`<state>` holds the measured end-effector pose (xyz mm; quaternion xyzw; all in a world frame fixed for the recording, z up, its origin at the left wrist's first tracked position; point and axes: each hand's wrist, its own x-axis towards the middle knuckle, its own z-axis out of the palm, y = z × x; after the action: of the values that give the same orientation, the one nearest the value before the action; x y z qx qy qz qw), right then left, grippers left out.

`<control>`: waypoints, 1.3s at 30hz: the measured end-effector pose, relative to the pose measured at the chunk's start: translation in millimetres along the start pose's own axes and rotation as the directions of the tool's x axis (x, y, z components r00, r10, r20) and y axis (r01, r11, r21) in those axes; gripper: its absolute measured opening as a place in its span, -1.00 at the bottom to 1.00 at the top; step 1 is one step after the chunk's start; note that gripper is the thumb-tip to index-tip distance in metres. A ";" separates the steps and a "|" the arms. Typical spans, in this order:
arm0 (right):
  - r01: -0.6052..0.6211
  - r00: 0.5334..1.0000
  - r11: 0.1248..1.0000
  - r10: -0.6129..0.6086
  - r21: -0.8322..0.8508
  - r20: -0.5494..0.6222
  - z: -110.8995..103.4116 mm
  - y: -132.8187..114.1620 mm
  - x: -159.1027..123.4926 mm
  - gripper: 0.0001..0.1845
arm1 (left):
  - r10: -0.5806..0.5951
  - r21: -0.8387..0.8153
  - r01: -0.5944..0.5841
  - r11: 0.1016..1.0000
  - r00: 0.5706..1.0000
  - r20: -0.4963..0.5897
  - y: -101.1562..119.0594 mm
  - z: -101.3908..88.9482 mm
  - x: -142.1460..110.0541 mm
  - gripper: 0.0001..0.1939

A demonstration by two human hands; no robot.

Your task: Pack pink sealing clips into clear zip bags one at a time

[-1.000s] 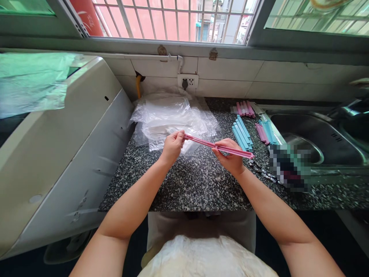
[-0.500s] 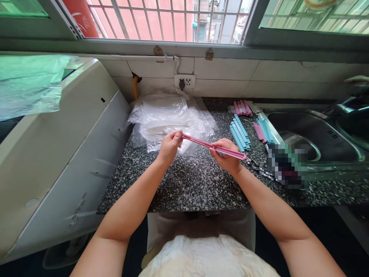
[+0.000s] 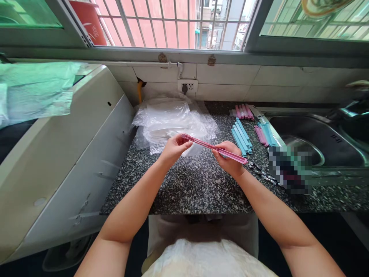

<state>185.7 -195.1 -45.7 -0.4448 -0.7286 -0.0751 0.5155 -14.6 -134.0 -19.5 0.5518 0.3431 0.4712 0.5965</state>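
A long, thin pink bag sealing clip (image 3: 201,144) is held slantwise above the counter, its left end higher in view. My right hand (image 3: 229,156) is closed around its right half, with the thumb along the near side. At the left end, my left hand (image 3: 174,148) has its fingers against the clip from behind. The left thumb extends just below the clip, and part of those fingers is hidden. Behind my left hand lies a heap of clear plastic bags (image 3: 173,119). Right of my right hand, several blue sealing clips (image 3: 241,136) lie side by side.
More pink clips (image 3: 244,111) and a mixed pink and blue group (image 3: 266,134) lie beside the metal sink (image 3: 305,125). A partly blurred package (image 3: 290,173) rests at the sink's near edge. A white appliance (image 3: 86,154) borders the speckled counter (image 3: 196,196) on the left.
My left thumb has moved off the clip's left end and now stretches out below it. My right hand keeps its hold. The whole view has shifted slightly.
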 end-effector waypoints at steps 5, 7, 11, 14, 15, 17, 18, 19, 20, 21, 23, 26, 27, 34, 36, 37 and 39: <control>0.008 1.000 1.000 -0.008 -0.007 -0.006 -0.4 0.6 -0.2 -0.94 | -0.014 -0.010 0.014 1.000 1.000 -0.026 -0.5 -1.8 1.4 -0.87; 0.025 1.000 1.000 -0.026 -0.013 -0.016 -1.0 0.0 0.5 -0.93 | -0.027 -0.016 0.026 1.000 0.999 -0.030 -0.6 -1.9 1.9 -0.90; 0.060 0.997 0.997 -0.061 -0.039 -0.039 -2.6 -2.1 2.7 -0.91 | -0.040 0.011 0.041 0.999 0.999 -0.026 -1.0 -2.5 2.3 -0.91; 0.071 0.996 0.996 -0.074 -0.052 -0.058 -4.1 -3.1 4.2 -0.90 | -0.047 0.065 0.046 0.997 0.999 0.026 -0.5 -3.5 1.7 -0.93; 0.071 0.995 0.996 -0.075 -0.055 -0.065 -4.7 -3.2 4.7 -0.90 | -0.049 0.087 0.044 0.995 0.997 0.058 0.0 -3.7 1.2 -0.95; 0.065 0.994 0.996 -0.069 -0.059 -0.079 -6.4 -2.9 5.6 -0.89 | -0.047 0.122 0.032 0.992 0.991 0.127 1.6 -3.7 0.0 -0.97; 0.059 0.994 0.996 -0.064 -0.061 -0.087 -7.5 -2.5 6.1 -0.89 | -0.042 0.133 0.021 0.991 0.986 0.159 2.6 -3.5 -0.9 -0.98; 0.052 0.994 0.997 -0.058 -0.064 -0.096 -8.6 -2.1 6.6 -0.89 | -0.032 0.138 0.006 0.990 0.982 0.188 3.8 -3.2 -1.9 -0.97; 0.043 0.993 0.997 -0.050 -0.068 -0.107 -9.8 -1.5 7.1 -0.88 | -0.019 0.137 -0.010 0.991 0.977 0.211 5.1 -2.7 -2.9 -0.97; 0.030 0.992 0.997 -0.039 -0.072 -0.119 -11.0 -0.9 7.5 -0.88 | -0.001 0.129 -0.029 0.991 0.974 0.226 6.4 -2.3 -4.1 -0.96; 0.001 0.991 0.997 -0.012 -0.080 -0.135 -12.8 0.2 8.1 -0.88 | 0.039 0.100 -0.065 0.993 0.969 0.243 8.8 -1.3 -6.5 -0.96; -0.030 0.991 0.996 0.019 -0.084 -0.130 -13.1 1.3 7.8 -0.90 | 0.084 0.059 -0.101 0.993 0.966 0.244 11.6 -0.4 -9.4 -0.94; -0.034 0.992 0.996 0.024 -0.083 -0.122 -12.4 1.3 7.4 -0.91 | 0.092 0.053 -0.107 0.993 0.966 0.242 12.2 -0.3 -10.1 -0.93; -0.015 0.998 1.000 0.013 -0.024 -0.055 -4.2 -5.6 4.1 -0.93 | 0.108 0.052 -0.124 0.991 0.964 0.241 12.4 0.4 -10.8 -0.93; -0.011 0.999 1.000 0.011 -0.009 -0.051 -3.6 -8.2 4.2 -0.93 | 0.101 0.061 -0.119 0.991 0.965 0.243 12.3 1.3 -10.9 -0.93; -0.010 0.998 1.000 0.010 -0.002 -0.054 -3.7 -9.3 4.4 -0.93 | 0.093 0.068 -0.112 0.991 0.966 0.241 12.4 1.8 -11.0 -0.92; -0.011 0.998 1.000 0.011 0.006 -0.064 -4.3 -10.7 5.0 -0.92 | 0.073 0.083 -0.095 0.992 0.971 0.230 12.8 2.7 -11.2 -0.92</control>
<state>180.5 -201.0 -35.9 -0.4447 -0.7095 -0.0845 0.5401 -18.0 -146.1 -7.8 0.6433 0.2710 0.4136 0.5845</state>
